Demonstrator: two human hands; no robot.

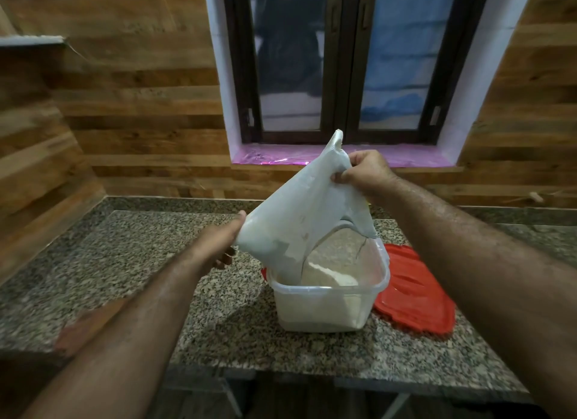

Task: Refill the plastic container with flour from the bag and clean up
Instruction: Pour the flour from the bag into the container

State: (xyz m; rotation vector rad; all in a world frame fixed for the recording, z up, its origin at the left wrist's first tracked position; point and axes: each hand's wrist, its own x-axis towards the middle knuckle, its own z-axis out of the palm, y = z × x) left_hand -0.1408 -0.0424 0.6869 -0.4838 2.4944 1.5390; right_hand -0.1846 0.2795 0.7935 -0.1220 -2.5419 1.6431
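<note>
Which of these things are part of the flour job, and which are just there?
Part of the job:
bag, held upended by the left hand and right hand
flour
plastic container
red lid, lying beside the container

Just there:
granite counter
window
wooden wall

I can read no text, label, brand or number anywhere here: the bag (299, 206) I hold shows only a plain pale surface, and the container (327, 306) and red lid (415, 297) are unmarked.
</note>
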